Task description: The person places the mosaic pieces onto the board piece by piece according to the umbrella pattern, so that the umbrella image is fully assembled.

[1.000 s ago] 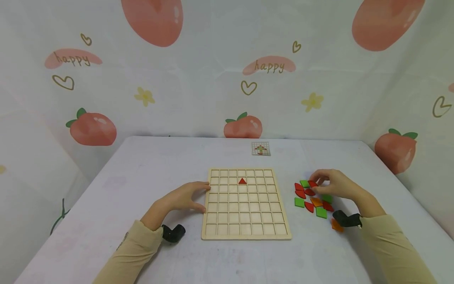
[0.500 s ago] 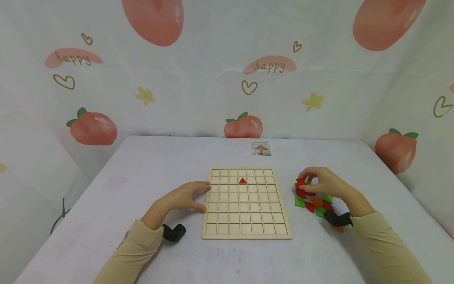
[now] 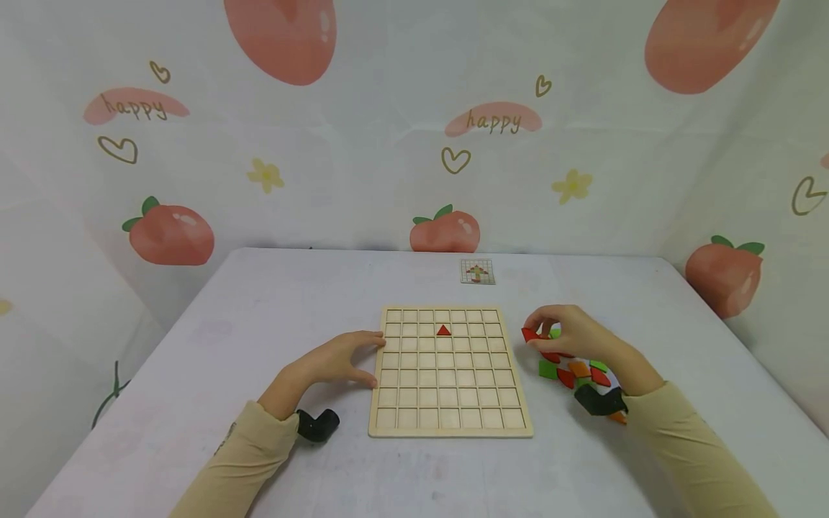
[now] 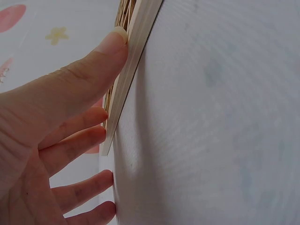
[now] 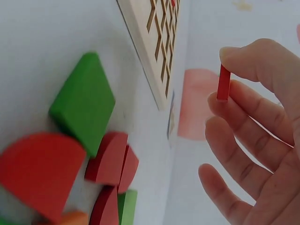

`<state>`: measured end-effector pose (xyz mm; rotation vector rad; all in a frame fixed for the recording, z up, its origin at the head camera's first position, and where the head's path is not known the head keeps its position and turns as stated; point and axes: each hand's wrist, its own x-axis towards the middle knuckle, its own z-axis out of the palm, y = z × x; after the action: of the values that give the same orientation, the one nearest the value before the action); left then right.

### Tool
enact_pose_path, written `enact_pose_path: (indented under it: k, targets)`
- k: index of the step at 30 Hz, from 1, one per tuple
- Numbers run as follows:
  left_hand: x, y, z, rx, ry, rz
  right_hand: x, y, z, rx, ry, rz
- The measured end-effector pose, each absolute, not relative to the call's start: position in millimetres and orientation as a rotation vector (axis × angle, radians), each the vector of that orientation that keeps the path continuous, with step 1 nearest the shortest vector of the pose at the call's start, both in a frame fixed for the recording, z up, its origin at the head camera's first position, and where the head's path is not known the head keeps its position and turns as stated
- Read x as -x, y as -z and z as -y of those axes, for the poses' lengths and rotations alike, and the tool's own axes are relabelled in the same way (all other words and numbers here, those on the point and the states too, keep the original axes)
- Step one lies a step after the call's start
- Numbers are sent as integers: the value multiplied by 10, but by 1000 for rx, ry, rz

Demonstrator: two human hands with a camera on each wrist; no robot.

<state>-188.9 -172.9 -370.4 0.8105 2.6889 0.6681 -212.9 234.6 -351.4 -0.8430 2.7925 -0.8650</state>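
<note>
A wooden grid board [image 3: 453, 433] lies flat on the table, a red triangle tile [image 3: 443, 331] in one of its upper cells. At the board's left edge is my left hand [image 3: 332, 360]; in the left wrist view its thumb [image 4: 101, 58] rests against the rim, two fingertips lie near the edge farther along and the fingers are extended. Just right of the board, my right hand [image 3: 576, 334] pinches a red tile [image 5: 223, 86] between thumb and fingers. That tile shows edge-on in the right wrist view, above the table, so its full shape is hidden.
Under and beside the right hand lie loose tiles: several red quarter-circle-like ones [image 5: 44, 168], green squares [image 5: 86, 103] and orange ones [image 3: 579, 369]. A small pattern card [image 3: 477, 272] lies behind the board. A printed cloth [image 3: 363, 144] hangs at the table's back.
My right hand has moved left from the tile pile toward the board, carrying a red tile out of it. My left hand and the board stay in place.
</note>
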Motion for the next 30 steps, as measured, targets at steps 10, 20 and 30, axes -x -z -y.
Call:
enact_pose_path:
  k: [10,20,30]
  targets:
    - [1879,3691,1720,-811,-663,-2689,2160,3538,-2150,922,894,-2772]
    - [1874,3685,1716,-801,-674,-2685,2183,3562,-1916,985,899,-2726]
    - [1884,3695,1717,-788,-668,-2685,2244,3591,-1703,1034,841,-2689]
